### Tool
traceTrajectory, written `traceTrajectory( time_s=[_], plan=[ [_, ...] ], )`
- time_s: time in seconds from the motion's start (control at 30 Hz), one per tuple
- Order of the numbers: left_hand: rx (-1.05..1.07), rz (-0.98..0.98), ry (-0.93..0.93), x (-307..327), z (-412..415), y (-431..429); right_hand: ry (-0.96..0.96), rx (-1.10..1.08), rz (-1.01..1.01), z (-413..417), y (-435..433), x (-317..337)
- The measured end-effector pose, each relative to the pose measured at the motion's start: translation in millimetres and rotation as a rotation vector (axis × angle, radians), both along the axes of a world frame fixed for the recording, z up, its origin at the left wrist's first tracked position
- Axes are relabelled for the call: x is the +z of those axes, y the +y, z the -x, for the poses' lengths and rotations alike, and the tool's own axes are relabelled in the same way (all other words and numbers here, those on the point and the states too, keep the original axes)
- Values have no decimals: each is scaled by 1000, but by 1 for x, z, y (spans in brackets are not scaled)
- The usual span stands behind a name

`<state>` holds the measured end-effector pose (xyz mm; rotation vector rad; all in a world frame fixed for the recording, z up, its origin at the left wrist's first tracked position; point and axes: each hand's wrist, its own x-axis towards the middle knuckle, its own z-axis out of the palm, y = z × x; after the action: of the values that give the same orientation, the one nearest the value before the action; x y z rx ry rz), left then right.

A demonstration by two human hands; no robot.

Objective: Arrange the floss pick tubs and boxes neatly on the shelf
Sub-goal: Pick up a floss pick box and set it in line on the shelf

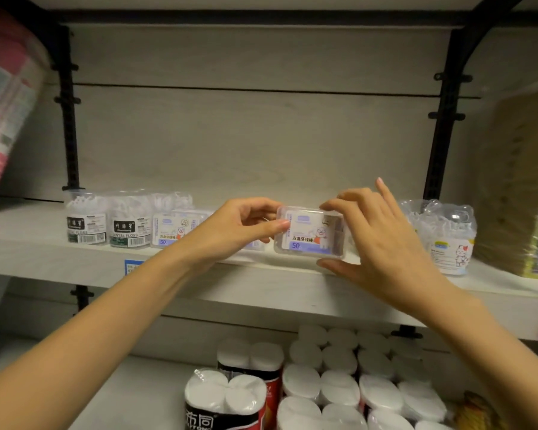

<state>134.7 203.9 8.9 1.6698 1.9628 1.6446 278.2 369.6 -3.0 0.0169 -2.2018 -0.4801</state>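
Note:
Both hands hold one clear floss pick box with a blue-and-white cartoon label, upright at the front of the pale wooden shelf. My left hand pinches its left end. My right hand grips its right end, thumb under it. To the left stand two round floss pick tubs with black labels, then another clear floss box partly hidden by my left wrist. A bear-shaped clear tub sits at the right.
Black shelf uprights rise against the back panel. A yellowish package stands at the far right and a pink-striped pack at the far left. Toilet paper packs fill the lower shelf.

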Motion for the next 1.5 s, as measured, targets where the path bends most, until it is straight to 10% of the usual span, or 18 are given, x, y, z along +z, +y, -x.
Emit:
traceTrajectory(
  time_s=[0.23,0.8,1.5],
  plan=[
    [-6,-29,44,6,1,-19,-135,371,789,1,-24,8],
    [466,280,1061,3,76,-66,-190,138,917,85,-72,-5],
    [575,61,1086,-10,84,-51,38,42,721,96,-71,-16]
  ],
)
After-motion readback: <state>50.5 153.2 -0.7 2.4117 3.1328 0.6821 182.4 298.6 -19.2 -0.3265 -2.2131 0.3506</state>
